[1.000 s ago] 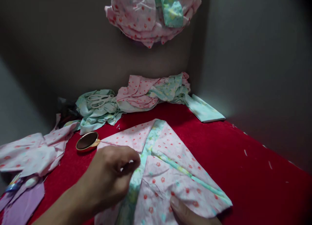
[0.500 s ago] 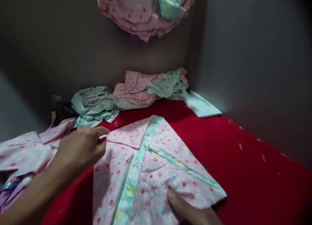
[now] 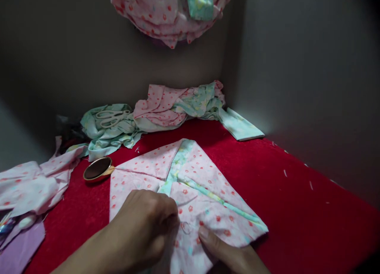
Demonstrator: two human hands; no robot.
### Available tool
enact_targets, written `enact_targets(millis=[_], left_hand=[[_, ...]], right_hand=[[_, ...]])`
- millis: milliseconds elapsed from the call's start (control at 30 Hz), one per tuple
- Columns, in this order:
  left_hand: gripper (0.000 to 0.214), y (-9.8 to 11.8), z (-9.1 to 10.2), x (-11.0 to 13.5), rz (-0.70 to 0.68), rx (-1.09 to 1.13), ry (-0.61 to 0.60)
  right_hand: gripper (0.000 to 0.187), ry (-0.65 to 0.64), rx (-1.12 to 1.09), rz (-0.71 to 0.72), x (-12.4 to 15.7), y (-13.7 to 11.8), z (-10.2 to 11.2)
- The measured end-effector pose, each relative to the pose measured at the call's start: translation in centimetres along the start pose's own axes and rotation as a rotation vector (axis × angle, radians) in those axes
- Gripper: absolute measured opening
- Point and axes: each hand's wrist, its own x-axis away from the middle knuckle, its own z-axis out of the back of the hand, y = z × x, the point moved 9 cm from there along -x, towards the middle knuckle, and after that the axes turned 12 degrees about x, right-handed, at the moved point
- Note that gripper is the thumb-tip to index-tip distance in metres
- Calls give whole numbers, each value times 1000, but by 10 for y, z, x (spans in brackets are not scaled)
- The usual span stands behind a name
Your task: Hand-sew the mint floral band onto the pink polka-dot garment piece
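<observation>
Head view. A folded patchwork piece (image 3: 190, 187) of pink, red-dotted cloth with pale green floral strips lies flat on a red cloth surface (image 3: 297, 210), near the lower centre of the frame. The left hand (image 3: 145, 226) rests on the near part of the piece, knuckles up, the fingers curled and drawn together at the tips as in a pinch; what lies between the tips cannot be made out. Just beside those tips a small loop of thread (image 3: 187, 227) sits on the pink cloth. The right hand (image 3: 228, 254) enters from the lower edge; one extended finger (image 3: 208, 236) presses flat on the piece close to the loop, and the remaining fingers are out of frame, so their posture cannot be told.

To the left of the piece, a round gold-rimmed tin (image 3: 97, 169) lies on the red surface, apart from the cloth. Behind it, green cloth scraps (image 3: 109, 133) carry a pair of pale scissors (image 3: 111, 117). A heap of pink and green scraps (image 3: 178, 106) lies against the back wall, with a folded green piece (image 3: 240, 125) at its right. More pink cloth (image 3: 29, 183) lies at the left edge, and a bundle of pink cloth (image 3: 169, 9) hangs above.
</observation>
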Motion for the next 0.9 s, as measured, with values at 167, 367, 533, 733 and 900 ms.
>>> enact_targets(millis=[167, 367, 533, 733, 900], left_hand=[[23, 3, 20, 2, 22, 251, 43], [29, 11, 40, 7, 15, 407, 137], [30, 9, 50, 8, -6, 350, 219], [32, 4, 52, 11, -6, 327, 231], [30, -8, 49, 12, 102, 335, 186]], right_hand=[[74, -24, -43, -16, -3, 6, -1], [72, -60, -68, -33, -2, 7, -6], [69, -1, -30, -35, -1, 7, 1], [68, 13, -26, -65, 0, 11, 5], [61, 18, -1, 0, -1, 8, 11]])
